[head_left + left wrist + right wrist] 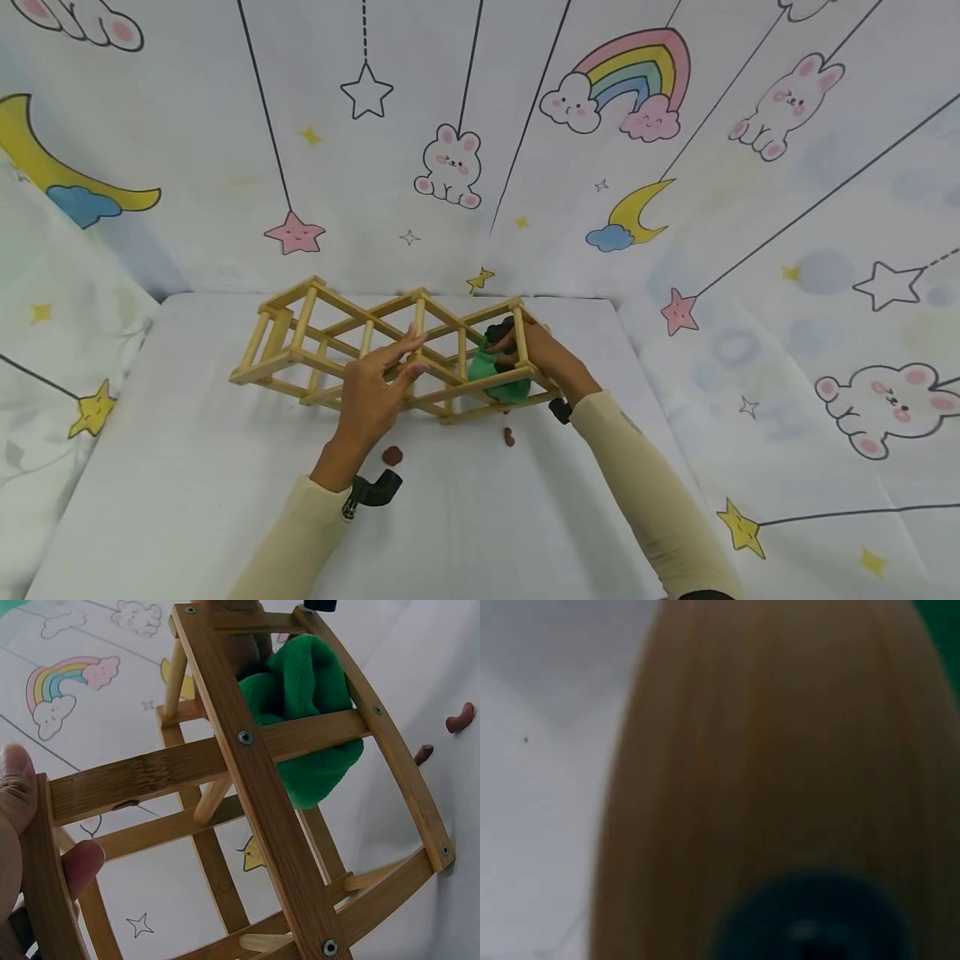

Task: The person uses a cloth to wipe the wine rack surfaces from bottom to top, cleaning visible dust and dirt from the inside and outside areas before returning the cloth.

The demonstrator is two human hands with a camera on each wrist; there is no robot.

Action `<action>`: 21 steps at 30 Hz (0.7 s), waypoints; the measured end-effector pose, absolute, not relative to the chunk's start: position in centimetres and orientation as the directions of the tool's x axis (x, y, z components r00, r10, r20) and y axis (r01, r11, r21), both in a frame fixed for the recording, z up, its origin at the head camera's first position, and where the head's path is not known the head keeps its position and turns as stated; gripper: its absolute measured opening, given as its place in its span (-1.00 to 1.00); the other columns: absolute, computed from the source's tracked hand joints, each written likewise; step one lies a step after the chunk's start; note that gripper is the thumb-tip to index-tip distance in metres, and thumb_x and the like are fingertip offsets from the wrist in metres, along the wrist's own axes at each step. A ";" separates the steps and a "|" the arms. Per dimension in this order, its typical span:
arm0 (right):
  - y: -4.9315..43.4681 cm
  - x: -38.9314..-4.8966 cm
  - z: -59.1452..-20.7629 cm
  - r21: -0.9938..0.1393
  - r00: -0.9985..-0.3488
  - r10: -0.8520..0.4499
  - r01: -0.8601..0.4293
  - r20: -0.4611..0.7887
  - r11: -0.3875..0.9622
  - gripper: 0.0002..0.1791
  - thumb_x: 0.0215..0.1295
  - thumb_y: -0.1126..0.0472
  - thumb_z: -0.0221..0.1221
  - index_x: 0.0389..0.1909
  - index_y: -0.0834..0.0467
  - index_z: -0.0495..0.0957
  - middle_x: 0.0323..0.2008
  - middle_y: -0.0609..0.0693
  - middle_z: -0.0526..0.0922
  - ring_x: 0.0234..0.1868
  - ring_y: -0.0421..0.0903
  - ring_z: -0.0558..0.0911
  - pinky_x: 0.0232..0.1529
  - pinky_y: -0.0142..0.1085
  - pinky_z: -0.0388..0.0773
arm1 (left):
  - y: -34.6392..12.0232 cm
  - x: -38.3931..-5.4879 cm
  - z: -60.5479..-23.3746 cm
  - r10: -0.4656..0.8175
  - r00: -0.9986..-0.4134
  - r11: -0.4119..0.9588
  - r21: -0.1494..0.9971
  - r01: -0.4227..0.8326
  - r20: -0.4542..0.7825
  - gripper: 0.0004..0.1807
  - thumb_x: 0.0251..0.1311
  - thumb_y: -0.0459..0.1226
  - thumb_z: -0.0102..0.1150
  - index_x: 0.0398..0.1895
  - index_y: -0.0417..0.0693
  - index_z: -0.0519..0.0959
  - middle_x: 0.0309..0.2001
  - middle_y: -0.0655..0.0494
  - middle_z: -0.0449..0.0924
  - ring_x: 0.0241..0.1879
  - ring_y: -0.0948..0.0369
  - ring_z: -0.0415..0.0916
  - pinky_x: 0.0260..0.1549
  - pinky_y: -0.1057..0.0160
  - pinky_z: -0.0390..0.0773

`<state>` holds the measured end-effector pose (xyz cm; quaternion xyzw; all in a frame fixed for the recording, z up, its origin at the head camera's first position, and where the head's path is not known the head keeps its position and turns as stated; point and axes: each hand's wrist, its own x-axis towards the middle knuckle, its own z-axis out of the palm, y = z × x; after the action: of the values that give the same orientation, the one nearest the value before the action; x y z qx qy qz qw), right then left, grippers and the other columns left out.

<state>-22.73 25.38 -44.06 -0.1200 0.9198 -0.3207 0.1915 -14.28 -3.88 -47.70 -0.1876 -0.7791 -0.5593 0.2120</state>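
A wooden slatted rack [318, 360] of crossed bars and round rods lies across the white table. My left hand [372, 392] grips one of its middle bars; in the left wrist view the thumb [15, 780] is on one side of the slat and a fingertip [84, 868] on the other. My right hand [536, 350] reaches in at the rack's right end and holds a bunched green cloth [498, 379] against the frame. Part of those fingers is hidden behind the bars. Up close in the right wrist view is a blurred wooden slat [780, 750] with a dark round screw head.
A reddish-brown lump [392, 456] lies on the white tabletop [480, 517] near my left wrist. Small curved brown pieces [509, 437] lie just in front of the rack's right part. A patterned cloth backdrop [525, 183] rises behind and beside the table.
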 end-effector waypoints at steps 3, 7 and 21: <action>25.5 -23.0 -44.7 -0.705 -0.868 -0.437 -0.156 -0.236 0.691 -0.67 0.43 0.19 0.39 0.17 0.07 0.77 0.26 0.04 0.74 0.29 0.08 0.66 0.22 -0.07 0.65 | -3.9 -14.3 -47.6 0.056 -0.840 0.310 0.790 0.529 0.540 -0.51 0.24 -0.29 0.49 0.27 -0.07 0.71 0.30 -0.01 0.65 0.15 0.00 0.73 -0.13 0.11 0.79; 25.5 -23.3 -45.2 -0.795 -0.841 -0.514 -0.192 -0.169 0.575 -0.58 0.48 0.21 0.33 0.32 -0.01 0.67 0.42 0.04 0.60 0.49 0.11 0.51 0.40 0.02 0.56 | -4.1 -14.2 -47.4 0.053 -0.836 0.325 0.782 0.532 0.546 -0.51 0.23 -0.28 0.50 0.26 -0.03 0.72 0.30 0.01 0.66 0.14 0.02 0.74 -0.10 0.14 0.78; 25.0 -22.7 -44.8 -0.771 -0.868 -0.443 -0.120 -0.224 0.626 -0.64 0.49 0.21 0.32 0.25 0.07 0.71 0.30 0.12 0.70 0.28 0.06 0.64 0.19 -0.16 0.65 | -4.0 -14.0 -47.6 0.051 -0.824 0.311 0.775 0.551 0.565 -0.50 0.25 -0.32 0.48 0.29 -0.07 0.70 0.34 0.01 0.63 0.17 0.01 0.73 -0.01 0.51 0.65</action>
<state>-22.68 25.04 -44.78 -0.1602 0.8789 -0.4019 0.2009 -13.96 -3.95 -47.55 -0.1935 -0.7777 -0.5541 0.2253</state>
